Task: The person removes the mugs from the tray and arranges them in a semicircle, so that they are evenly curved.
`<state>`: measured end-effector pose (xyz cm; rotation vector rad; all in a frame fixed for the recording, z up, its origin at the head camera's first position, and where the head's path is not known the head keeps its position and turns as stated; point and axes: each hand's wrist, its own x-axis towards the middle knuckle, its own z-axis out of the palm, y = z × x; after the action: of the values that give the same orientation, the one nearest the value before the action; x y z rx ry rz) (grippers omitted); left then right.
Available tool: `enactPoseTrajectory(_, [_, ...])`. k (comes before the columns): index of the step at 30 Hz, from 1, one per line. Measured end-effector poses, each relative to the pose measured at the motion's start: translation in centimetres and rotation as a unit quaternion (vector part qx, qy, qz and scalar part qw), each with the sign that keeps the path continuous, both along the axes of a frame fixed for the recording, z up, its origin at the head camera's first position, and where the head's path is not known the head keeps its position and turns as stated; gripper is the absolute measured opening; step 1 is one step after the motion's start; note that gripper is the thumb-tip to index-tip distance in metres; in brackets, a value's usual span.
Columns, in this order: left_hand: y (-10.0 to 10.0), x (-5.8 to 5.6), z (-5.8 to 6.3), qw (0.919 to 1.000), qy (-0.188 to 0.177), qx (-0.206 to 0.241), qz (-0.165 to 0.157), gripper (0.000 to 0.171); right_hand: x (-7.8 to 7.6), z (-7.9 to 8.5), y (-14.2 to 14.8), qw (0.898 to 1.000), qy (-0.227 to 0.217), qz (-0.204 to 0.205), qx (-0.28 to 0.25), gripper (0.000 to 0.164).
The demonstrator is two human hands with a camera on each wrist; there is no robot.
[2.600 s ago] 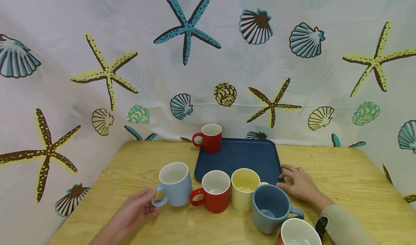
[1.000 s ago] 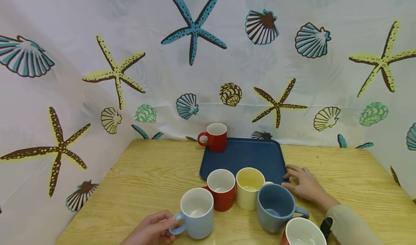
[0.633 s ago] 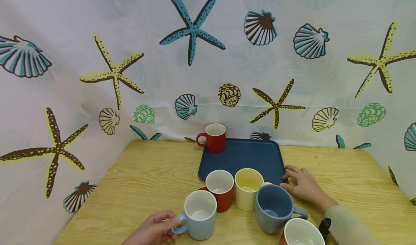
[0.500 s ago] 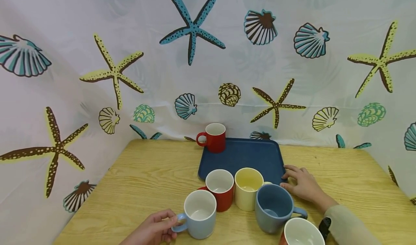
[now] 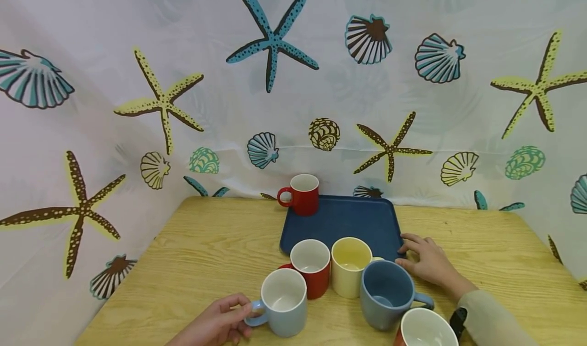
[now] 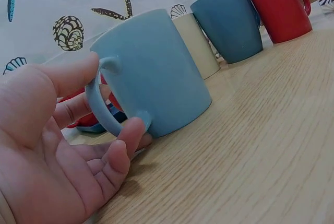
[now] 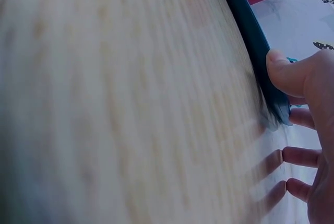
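Note:
My left hand (image 5: 224, 316) pinches the handle of a light blue mug (image 5: 285, 305) between thumb and fingers. That mug is upright on the table, in front of a red mug (image 5: 317, 280) whose handle it partly covers. In the left wrist view the thumb is on top of the handle and the fingers are below and behind it. My right hand (image 5: 427, 260) rests at the right edge of the dark blue tray (image 5: 348, 218), thumb and index fingertips against the rim. In the right wrist view its other fingertips touch down beside the tray (image 7: 250, 31).
On the tray's back left stands another red mug (image 5: 306, 203). A yellow mug (image 5: 346, 280), a grey-blue mug (image 5: 382, 305) and a red mug with white inside (image 5: 426, 330) line up toward the near right. Shell-patterned cloth (image 5: 293, 101) hangs behind the wooden table (image 5: 197, 254).
My left hand has brought the light blue mug nearer and to the right, from beside the middle red mug to in front of it; lately it barely moves. My right hand stays at the tray.

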<state>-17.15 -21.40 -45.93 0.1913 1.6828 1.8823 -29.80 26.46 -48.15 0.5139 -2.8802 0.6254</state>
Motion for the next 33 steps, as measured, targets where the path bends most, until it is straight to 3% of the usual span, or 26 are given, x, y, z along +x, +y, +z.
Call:
enactPoseTrajectory(5, [-0.8, -0.1, 0.0, 0.9995, 0.011, -0.029, -0.005, 0.027, 0.0, -0.1, -0.3, 1.0, -0.002, 0.003, 0.0, 0.023])
enactPoseTrajectory(11, [-1.4, -0.9, 0.0, 0.9992, 0.018, -0.032, -0.016, 0.032, 0.1, 0.0, -0.2, 1.0, 0.0, 0.004, 0.006, 0.022])
enactPoseTrajectory(19, [-1.5, -2.7, 0.3, 0.9963, 0.033, -0.076, 0.024, 0.032, 0.3, 0.2, 0.1, 0.999, 0.027, 0.018, 0.007, 0.023])
enactPoseTrajectory(27, [-1.4, -4.5, 1.1, 0.9942, 0.03, -0.092, 0.045, 0.04, 0.1, 0.0, 0.1, 1.0, 0.018, 0.008, 0.007, 0.022])
enactPoseTrajectory(33, [-0.5, -6.0, 0.9, 0.9895, 0.065, -0.102, 0.08, 0.042, 0.2, 0.1, 0.1, 1.0, 0.015, 0.008, 0.01, 0.022])
